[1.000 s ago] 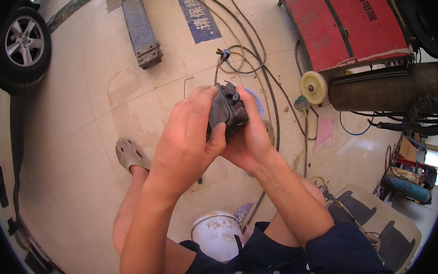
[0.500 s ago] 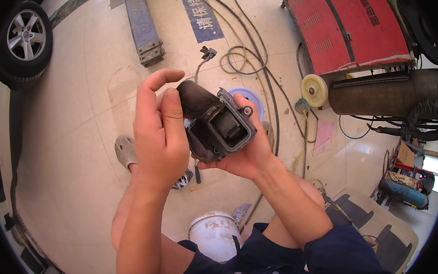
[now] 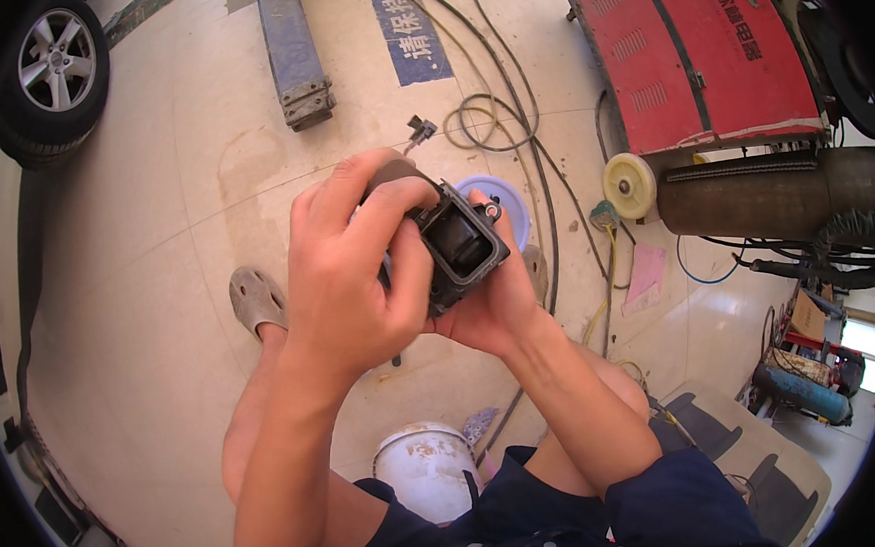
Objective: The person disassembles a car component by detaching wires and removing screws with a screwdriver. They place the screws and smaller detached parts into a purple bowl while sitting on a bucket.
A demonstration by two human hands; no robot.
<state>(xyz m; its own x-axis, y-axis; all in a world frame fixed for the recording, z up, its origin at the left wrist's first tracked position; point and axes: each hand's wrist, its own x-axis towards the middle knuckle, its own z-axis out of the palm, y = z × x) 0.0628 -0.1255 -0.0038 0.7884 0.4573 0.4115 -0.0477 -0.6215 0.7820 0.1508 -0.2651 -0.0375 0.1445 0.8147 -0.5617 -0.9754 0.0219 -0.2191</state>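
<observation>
I hold a black plastic housing in front of me, its rectangular opening with a raised rim facing up. My left hand is closed over its left side, fingers curled across the top and thumb by the opening. Those fingers hide most of the curved part. From the right and below, my right hand cups the housing, with its fingertips mostly hidden beneath. A small metal-ringed mounting ear sticks out near the right thumb. Just beyond the housing shows a dark plug on a short wire.
A pale blue round thing lies beyond my right hand. Hoses snake across the tiled floor. Right stands a red metal cabinet near a cream roller. A white bucket sits between my legs; a blue beam lies ahead.
My left hand has shifted right and curled over the curved part and one opening, which were uncovered before. My right hand keeps supporting the housing.
</observation>
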